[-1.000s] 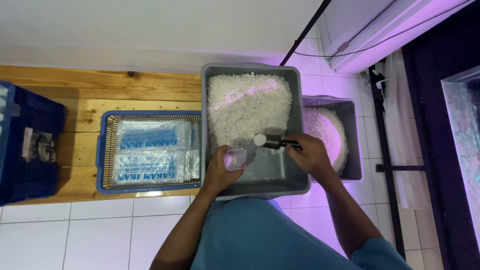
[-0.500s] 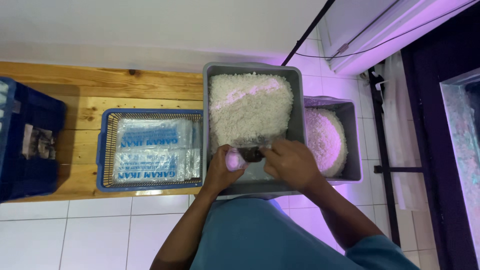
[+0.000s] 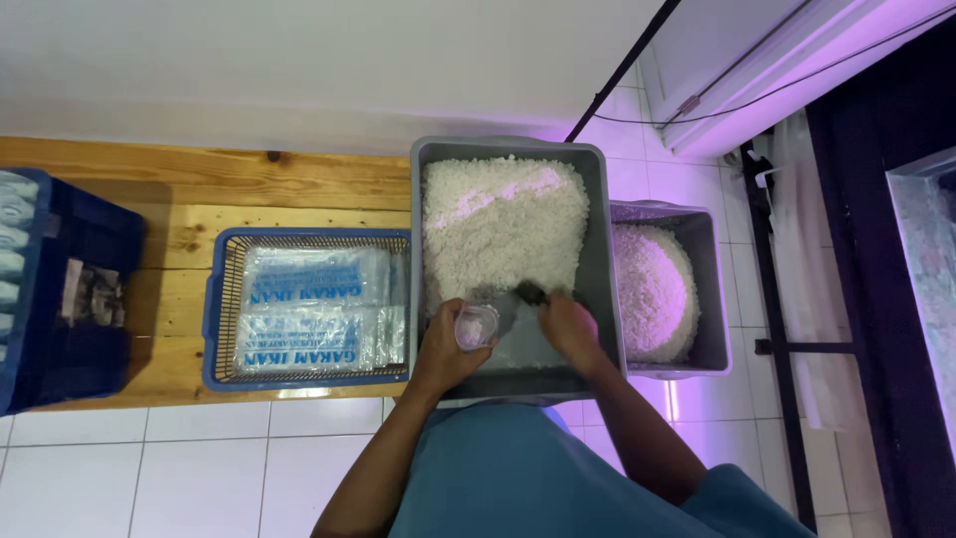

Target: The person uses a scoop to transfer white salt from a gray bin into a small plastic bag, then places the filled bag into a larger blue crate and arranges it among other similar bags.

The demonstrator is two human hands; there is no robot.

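Head view: left hand (image 3: 445, 351) grips a small clear plastic bag (image 3: 476, 325) over the grey plastic tub (image 3: 596, 259) (coarse white grains inside); right hand (image 3: 568, 324) clasps a dark scoop (image 3: 529, 292), mid-filling; tipping needs steadiness.

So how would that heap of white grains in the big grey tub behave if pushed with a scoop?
The white grains look loose and coarse, so they would probably slide and slump rather than move as one block. The heap fills most of the grey tub, so it is likely heavy. The right hand digs at its edge; grains there may spill onto the bare floor of the tub.
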